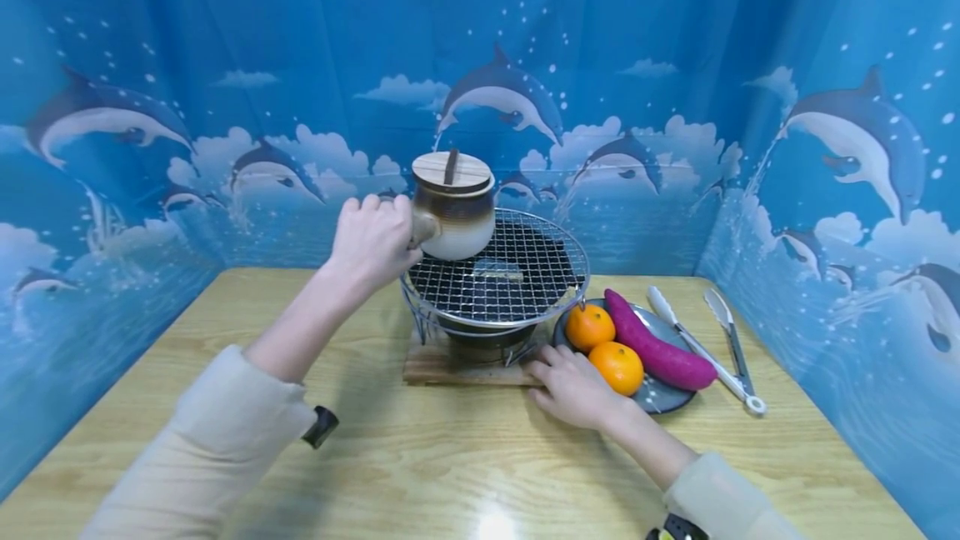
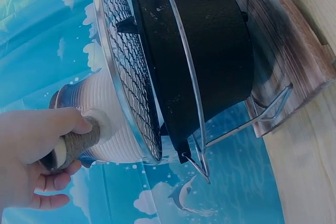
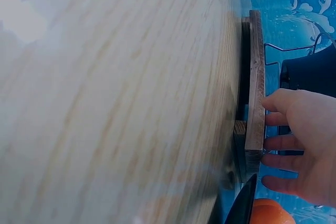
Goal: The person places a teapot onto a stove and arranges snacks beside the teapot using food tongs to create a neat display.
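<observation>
My left hand [image 1: 372, 240] grips the side handle [image 2: 81, 141] of a brown and cream pot [image 1: 459, 219] with a wooden lid. The pot is upright at the left part of the round wire grill [image 1: 498, 273]; whether its base touches the mesh I cannot tell. Under the mesh is a black stove [image 2: 194, 45] on a wooden board [image 1: 457, 367]. My right hand [image 1: 573, 386] rests with its fingers spread at the right end of the board [image 3: 255, 87], beside the plate.
A dark plate [image 1: 660, 397] right of the stove holds two oranges [image 1: 617, 367] and a purple sweet potato [image 1: 660, 348]. Tongs [image 1: 712, 361] lie at the plate's right. A blue dolphin curtain [image 1: 337, 48] stands behind the table [image 1: 450, 457].
</observation>
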`<state>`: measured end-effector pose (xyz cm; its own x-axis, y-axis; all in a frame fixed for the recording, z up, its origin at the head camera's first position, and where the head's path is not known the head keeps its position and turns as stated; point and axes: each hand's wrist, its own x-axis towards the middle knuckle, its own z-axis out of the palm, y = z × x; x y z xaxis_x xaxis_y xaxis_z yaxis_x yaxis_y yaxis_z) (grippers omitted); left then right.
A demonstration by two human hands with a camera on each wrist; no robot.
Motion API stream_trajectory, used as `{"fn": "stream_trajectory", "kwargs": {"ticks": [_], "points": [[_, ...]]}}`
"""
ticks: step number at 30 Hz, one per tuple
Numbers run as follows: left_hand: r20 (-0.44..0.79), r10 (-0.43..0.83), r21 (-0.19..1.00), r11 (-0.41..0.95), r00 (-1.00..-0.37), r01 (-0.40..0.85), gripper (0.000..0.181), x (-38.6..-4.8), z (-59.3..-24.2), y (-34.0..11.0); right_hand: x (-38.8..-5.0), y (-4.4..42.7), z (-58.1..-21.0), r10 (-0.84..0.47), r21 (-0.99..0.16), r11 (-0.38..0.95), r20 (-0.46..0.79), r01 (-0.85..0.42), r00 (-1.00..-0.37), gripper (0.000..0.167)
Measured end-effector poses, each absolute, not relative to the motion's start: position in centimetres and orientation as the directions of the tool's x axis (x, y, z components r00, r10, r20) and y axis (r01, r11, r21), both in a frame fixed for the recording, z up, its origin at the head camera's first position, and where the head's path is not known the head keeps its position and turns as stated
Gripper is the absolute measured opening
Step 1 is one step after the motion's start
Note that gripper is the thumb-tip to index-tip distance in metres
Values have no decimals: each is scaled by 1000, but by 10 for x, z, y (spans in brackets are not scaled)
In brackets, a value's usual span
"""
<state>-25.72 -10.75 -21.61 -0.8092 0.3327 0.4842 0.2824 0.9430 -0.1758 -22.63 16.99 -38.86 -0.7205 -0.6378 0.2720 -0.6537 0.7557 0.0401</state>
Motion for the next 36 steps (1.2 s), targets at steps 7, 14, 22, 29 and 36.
{"fn": "stream_trajectory", "kwargs": {"ticks": [7, 14, 22, 29, 36], "points": [[460, 314, -174, 949, -830, 263, 36, -257, -214, -105, -227, 170, -390, -642, 41, 751, 279, -659, -714, 24], [451, 314, -187, 949, -836, 255, 35, -256, -213, -105, -228, 170, -391, -645, 39, 747, 284, -664, -709, 23], [524, 360, -207, 933, -772, 295, 44, -251, -219, -107, -227, 170, -389, -646, 42, 748, 273, -663, -713, 25], [660, 455, -273, 887, -598, 373, 43, -243, -228, -109, -227, 171, -387, -640, 35, 755, 256, -654, -725, 27], [735, 482, -304, 863, -477, 403, 35, -237, -232, -113, -226, 171, -386, -644, 39, 755, 233, -655, -729, 29]]}}
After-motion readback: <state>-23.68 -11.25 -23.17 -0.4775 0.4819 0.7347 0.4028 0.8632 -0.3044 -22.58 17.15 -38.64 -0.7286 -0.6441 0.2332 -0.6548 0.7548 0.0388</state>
